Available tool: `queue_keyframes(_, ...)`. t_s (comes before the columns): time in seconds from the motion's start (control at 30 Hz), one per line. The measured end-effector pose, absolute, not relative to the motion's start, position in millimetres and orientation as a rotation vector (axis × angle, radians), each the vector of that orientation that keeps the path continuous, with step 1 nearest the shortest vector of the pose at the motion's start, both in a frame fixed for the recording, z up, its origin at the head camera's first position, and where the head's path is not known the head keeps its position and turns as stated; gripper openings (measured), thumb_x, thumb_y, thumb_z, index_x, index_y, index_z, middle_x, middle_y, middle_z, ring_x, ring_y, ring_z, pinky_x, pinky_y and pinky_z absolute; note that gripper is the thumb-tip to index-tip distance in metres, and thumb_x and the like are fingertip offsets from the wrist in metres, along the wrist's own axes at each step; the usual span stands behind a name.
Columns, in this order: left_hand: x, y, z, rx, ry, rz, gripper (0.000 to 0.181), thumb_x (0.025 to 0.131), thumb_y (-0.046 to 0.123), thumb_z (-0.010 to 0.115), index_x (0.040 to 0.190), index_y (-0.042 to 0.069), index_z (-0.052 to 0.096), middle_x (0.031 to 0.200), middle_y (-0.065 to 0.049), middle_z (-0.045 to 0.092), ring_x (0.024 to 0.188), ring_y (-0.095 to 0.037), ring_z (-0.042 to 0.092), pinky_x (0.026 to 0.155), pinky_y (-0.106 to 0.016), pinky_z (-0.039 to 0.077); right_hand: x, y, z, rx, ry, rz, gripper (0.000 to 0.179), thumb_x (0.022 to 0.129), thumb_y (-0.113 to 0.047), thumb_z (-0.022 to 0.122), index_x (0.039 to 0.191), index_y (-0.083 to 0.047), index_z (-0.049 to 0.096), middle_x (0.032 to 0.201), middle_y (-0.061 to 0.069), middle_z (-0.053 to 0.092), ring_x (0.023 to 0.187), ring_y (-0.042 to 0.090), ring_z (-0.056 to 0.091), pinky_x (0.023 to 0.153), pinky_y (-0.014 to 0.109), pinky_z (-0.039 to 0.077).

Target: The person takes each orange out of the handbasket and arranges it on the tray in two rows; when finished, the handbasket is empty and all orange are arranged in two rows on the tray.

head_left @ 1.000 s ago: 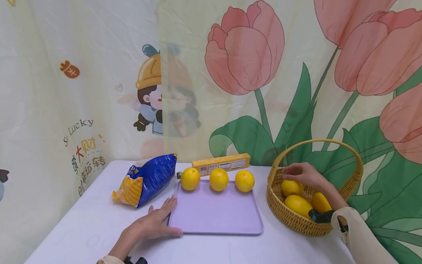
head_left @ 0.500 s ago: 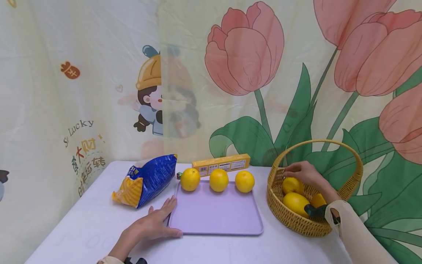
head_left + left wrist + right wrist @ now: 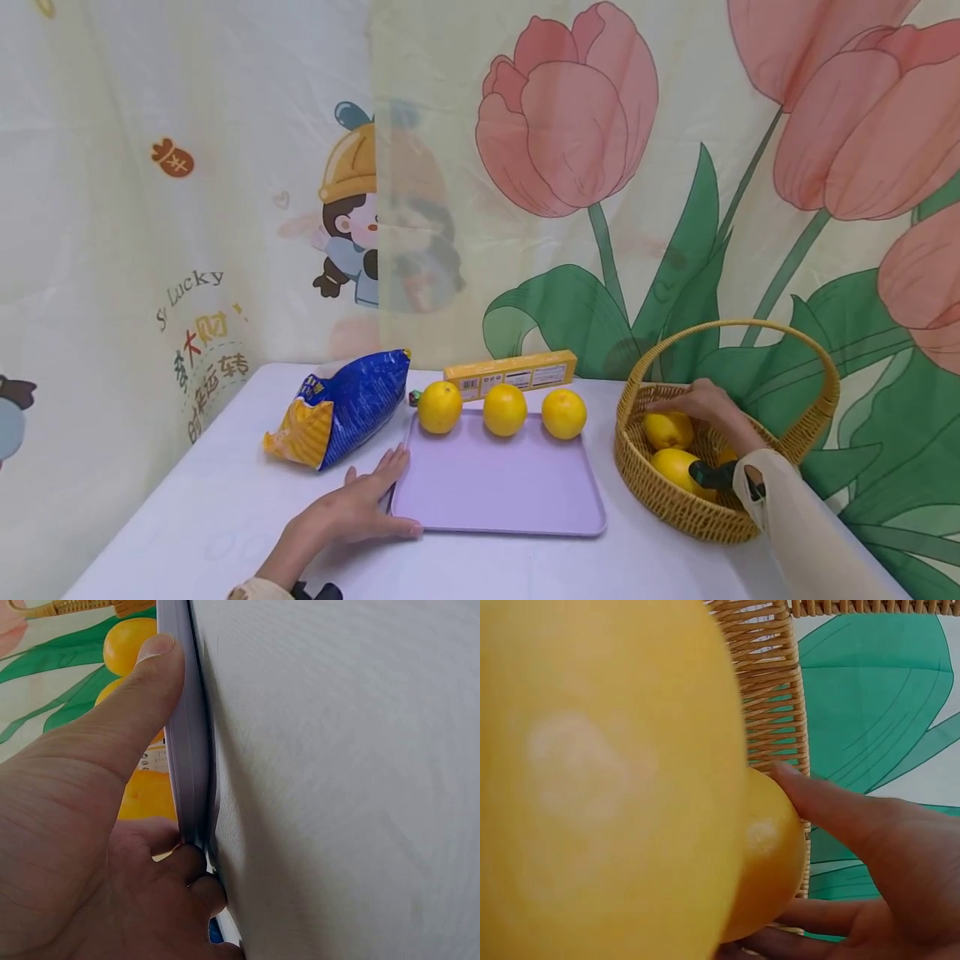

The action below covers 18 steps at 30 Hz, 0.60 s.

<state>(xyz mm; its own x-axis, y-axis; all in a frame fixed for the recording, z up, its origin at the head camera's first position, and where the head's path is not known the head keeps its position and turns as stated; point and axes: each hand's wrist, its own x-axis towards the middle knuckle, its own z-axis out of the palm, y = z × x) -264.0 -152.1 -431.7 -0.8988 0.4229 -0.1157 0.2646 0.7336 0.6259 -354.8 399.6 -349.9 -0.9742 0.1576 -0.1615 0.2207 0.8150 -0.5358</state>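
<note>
My right hand [image 3: 708, 404] reaches into a wicker basket [image 3: 675, 508] and grips a lemon [image 3: 669, 431]. In the right wrist view, the thumb lies on one side of this lemon [image 3: 769, 855] and fingers curl round the other. Another yellow fruit [image 3: 678, 471] lies nearer the front, filling much of that view, and a third is mostly hidden behind the wrist. My left hand [image 3: 356, 508] rests with extended fingers along the left side of a lilac tray [image 3: 498, 492], thumb at its front rim. Three oranges [image 3: 505, 410] sit in a row at the tray's back edge.
A blue and yellow snack bag [image 3: 345, 408] lies to the left of the tray. Behind the oranges stands a long yellow box [image 3: 510, 374], with a small dark green object [image 3: 414, 398] beside it. The basket handle [image 3: 742, 323] arches over the right arm.
My right hand has lowered over the lemon, its fingers deeper in the basket. The whole head view has shifted slightly. My left hand stays at the tray.
</note>
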Motion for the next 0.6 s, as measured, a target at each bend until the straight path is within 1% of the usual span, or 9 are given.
queue_keyframes(0.03, -264.3, -152.3, -431.5, 0.542, 2.687, 0.907, 0.123, 0.083, 0.062, 0.087, 0.169, -0.001, 0.026, 0.177, -0.027, 0.016, 0.162, -0.049, 0.016, 0.125, -0.078, 0.000, -354.7, 398.2, -349.3, 0.311, 2.872, -0.855, 0.064, 0.089, -0.059, 0.083, 0.075, -0.011, 0.043, 0.073, 0.001, 0.034, 0.070, 0.019, 0.046, 0.064, 0.030, 0.040)
queue_keyframes(0.07, -264.5, -152.3, -431.1, 0.537, 2.690, 0.898, 0.122, 0.084, 0.061, 0.087, 0.170, 0.000, 0.026, 0.177, -0.026, 0.016, 0.163, -0.048, 0.016, 0.126, -0.077, 0.001, -353.9, 396.8, -348.6, 0.311, 2.858, -0.836, 0.065, 0.088, -0.061, 0.083, 0.077, -0.011, 0.043, 0.074, 0.001, 0.035, 0.072, 0.019, 0.047, 0.065, 0.030, 0.040)
queue_keyframes(0.17, -263.4, -150.4, -428.5, 0.521, 2.704, 0.890, 0.118, 0.084, 0.055, 0.089, 0.169, 0.001, 0.028, 0.177, -0.025, 0.019, 0.163, -0.046, 0.019, 0.126, -0.077, 0.003, -352.7, 393.5, -346.7, 0.329, 2.823, -0.804, 0.066, 0.088, -0.063, 0.082, 0.081, -0.006, 0.049, 0.074, 0.003, 0.043, 0.070, 0.021, 0.056, 0.069, 0.029, 0.054)
queue_keyframes(0.23, -263.0, -149.5, -427.0, 0.508, 2.708, 0.874, 0.117, 0.084, 0.055, 0.089, 0.170, 0.002, 0.028, 0.178, -0.023, 0.019, 0.164, -0.044, 0.019, 0.127, -0.076, 0.004, -352.2, 392.4, -345.0, 0.330, 2.811, -0.789, 0.068, 0.089, -0.062, 0.082, 0.088, -0.001, 0.052, 0.078, 0.006, 0.047, 0.072, 0.022, 0.063, 0.073, 0.031, 0.062)
queue_keyframes(0.3, -263.5, -149.3, -427.1, 0.502, 2.708, 0.873, 0.118, 0.083, 0.055, 0.090, 0.169, 0.002, 0.029, 0.177, -0.023, 0.019, 0.164, -0.044, 0.019, 0.127, -0.076, 0.004, -352.7, 391.7, -344.4, 0.338, 2.795, -0.806, 0.071, 0.090, -0.059, 0.082, 0.096, 0.005, 0.052, 0.083, 0.010, 0.051, 0.075, 0.024, 0.068, 0.076, 0.035, 0.066)
queue_keyframes(0.37, -264.6, -149.8, -428.4, 0.504, 2.699, 0.885, 0.119, 0.082, 0.057, 0.090, 0.169, 0.001, 0.030, 0.177, -0.025, 0.019, 0.163, -0.046, 0.019, 0.126, -0.076, 0.002, -353.6, 391.5, -344.3, 0.353, 2.773, -0.850, 0.075, 0.090, -0.056, 0.083, 0.104, 0.010, 0.050, 0.089, 0.014, 0.053, 0.080, 0.027, 0.070, 0.079, 0.038, 0.068)
queue_keyframes(0.43, -266.0, -151.0, -430.0, 0.508, 2.682, 0.878, 0.121, 0.083, 0.061, 0.087, 0.170, 0.002, 0.027, 0.178, -0.024, 0.016, 0.164, -0.046, 0.015, 0.127, -0.075, 0.000, -354.3, 391.3, -344.5, 0.362, 2.752, -0.897, 0.078, 0.091, -0.053, 0.084, 0.110, 0.014, 0.048, 0.095, 0.018, 0.055, 0.085, 0.030, 0.072, 0.081, 0.042, 0.068)
queue_keyframes(0.53, -265.2, -151.3, -430.2, 0.528, 2.676, 0.894, 0.121, 0.083, 0.062, 0.087, 0.169, 0.000, 0.027, 0.177, -0.026, 0.017, 0.163, -0.048, 0.015, 0.126, -0.077, -0.001, -354.9, 392.1, -345.1, 0.358, 2.737, -0.940, 0.080, 0.091, -0.049, 0.085, 0.114, 0.017, 0.046, 0.099, 0.022, 0.057, 0.090, 0.034, 0.073, 0.082, 0.044, 0.068)
queue_keyframes(0.6, -264.3, -150.9, -429.5, 0.529, 2.679, 0.896, 0.120, 0.084, 0.060, 0.087, 0.169, 0.000, 0.027, 0.177, -0.025, 0.017, 0.164, -0.047, 0.015, 0.126, -0.077, -0.001, -355.2, 392.5, -345.2, 0.353, 2.737, -0.950, 0.079, 0.090, -0.048, 0.086, 0.114, 0.017, 0.047, 0.100, 0.022, 0.058, 0.090, 0.034, 0.072, 0.081, 0.044, 0.068)
